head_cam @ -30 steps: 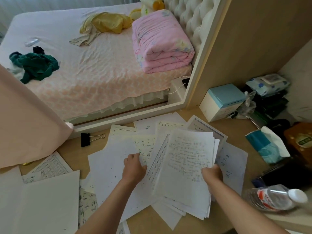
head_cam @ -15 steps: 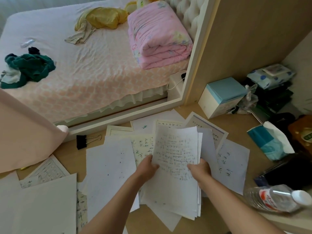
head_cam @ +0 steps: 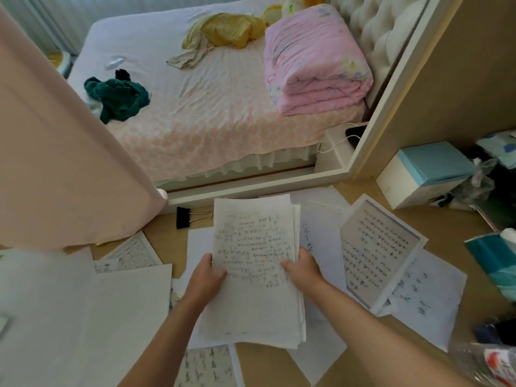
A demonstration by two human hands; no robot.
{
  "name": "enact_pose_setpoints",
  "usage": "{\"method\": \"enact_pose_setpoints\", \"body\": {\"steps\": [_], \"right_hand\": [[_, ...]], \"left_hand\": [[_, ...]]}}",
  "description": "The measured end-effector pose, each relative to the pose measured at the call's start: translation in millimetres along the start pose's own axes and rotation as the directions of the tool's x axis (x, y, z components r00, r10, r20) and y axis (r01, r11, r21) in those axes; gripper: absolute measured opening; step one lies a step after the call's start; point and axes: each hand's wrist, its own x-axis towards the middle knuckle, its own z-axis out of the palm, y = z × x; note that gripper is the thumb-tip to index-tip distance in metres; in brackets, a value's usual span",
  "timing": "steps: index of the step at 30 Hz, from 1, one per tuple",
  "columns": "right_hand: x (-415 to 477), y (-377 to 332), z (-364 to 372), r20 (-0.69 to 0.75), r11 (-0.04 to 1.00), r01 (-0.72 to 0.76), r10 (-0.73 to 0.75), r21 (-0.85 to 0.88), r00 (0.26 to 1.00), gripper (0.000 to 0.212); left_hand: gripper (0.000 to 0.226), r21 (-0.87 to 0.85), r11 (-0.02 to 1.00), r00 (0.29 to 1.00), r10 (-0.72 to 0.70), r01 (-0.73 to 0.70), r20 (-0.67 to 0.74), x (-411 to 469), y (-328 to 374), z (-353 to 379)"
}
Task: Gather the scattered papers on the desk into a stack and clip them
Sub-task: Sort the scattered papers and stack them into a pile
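Note:
A stack of handwritten papers (head_cam: pixel 251 236) is held upright-ish over the middle of the wooden desk (head_cam: pixel 458 227). My left hand (head_cam: pixel 205 280) grips its left edge and my right hand (head_cam: pixel 303 268) grips its right edge, thumbs on the top sheet. Loose sheets still lie around it: a bordered page (head_cam: pixel 378 247) and a plain written page (head_cam: pixel 424 297) to the right, blank sheets (head_cam: pixel 122 308) and a lined page (head_cam: pixel 131 254) to the left, another page (head_cam: pixel 206 367) below. A black binder clip (head_cam: pixel 183 217) lies on the desk just left of the stack's top.
A white and blue box (head_cam: pixel 427 174), a teal tissue pack (head_cam: pixel 494 258) and dark clutter crowd the desk's right side. A plastic bottle (head_cam: pixel 491 364) lies at the lower right. A pink curtain (head_cam: pixel 55 163) hangs at the left. A bed (head_cam: pixel 212 118) lies beyond the desk.
My left hand left the loose sheets and took the stack's left edge. Both hands squared the fanned papers into a neater stack. The camera view shifted right.

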Motion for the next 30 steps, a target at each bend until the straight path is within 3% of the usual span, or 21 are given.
{"method": "enact_pose_setpoints", "body": {"steps": [3,5,7,9,12,17,19,21,22,26,30], "right_hand": [[2,2,46,0.066,0.986,-0.053,0.064,-0.157,0.996,0.029],[2,4,69,0.061,0.964,-0.077,0.095,-0.255,0.994,0.029],[1,6,84,-0.010,0.938,-0.080,0.081,-0.337,0.997,0.041],[-2,8,94,-0.013,0.947,-0.078,0.077,-0.311,0.997,0.053],[-5,9,99,0.042,0.970,-0.084,0.096,-0.230,0.994,0.044],[0,13,97,0.077,0.961,-0.045,0.068,-0.271,0.995,0.041],[0,14,92,0.050,0.858,0.019,0.007,-0.513,0.999,0.041],[-1,18,85,0.051,0.573,0.104,-0.107,-0.813,0.993,0.053],[-3,21,82,0.091,0.486,0.148,-0.140,-0.861,0.986,0.063],[-7,29,80,0.187,0.421,0.197,-0.067,-0.885,0.980,0.080],[-8,26,78,0.194,0.422,0.188,-0.029,-0.887,0.981,0.080]], "left_hand": [[0.027,0.251,0.964,0.987,-0.057,0.094,-0.152,5,-36,-19],[0.044,0.348,0.919,0.973,-0.122,0.186,-0.196,5,-52,-26],[0.062,0.300,0.929,0.970,-0.170,0.218,-0.176,4,-59,-31],[0.066,0.215,0.957,0.974,-0.164,0.196,-0.155,5,-63,-35],[0.061,-0.049,0.987,0.981,-0.156,0.151,-0.119,7,-65,-40],[0.063,-0.245,0.967,0.980,-0.114,0.072,-0.163,8,-66,-51],[0.048,-0.315,0.948,0.990,-0.086,0.047,-0.111,10,-67,-56],[0.036,-0.178,0.983,0.997,0.022,-0.035,-0.076,11,-69,-60],[0.035,-0.085,0.993,0.995,0.076,-0.081,-0.063,11,-69,-61],[0.032,0.254,0.933,0.959,0.278,-0.256,-0.052,5,-62,-56],[0.025,0.253,0.907,0.924,0.370,-0.338,-0.093,6,-60,-53]]}}
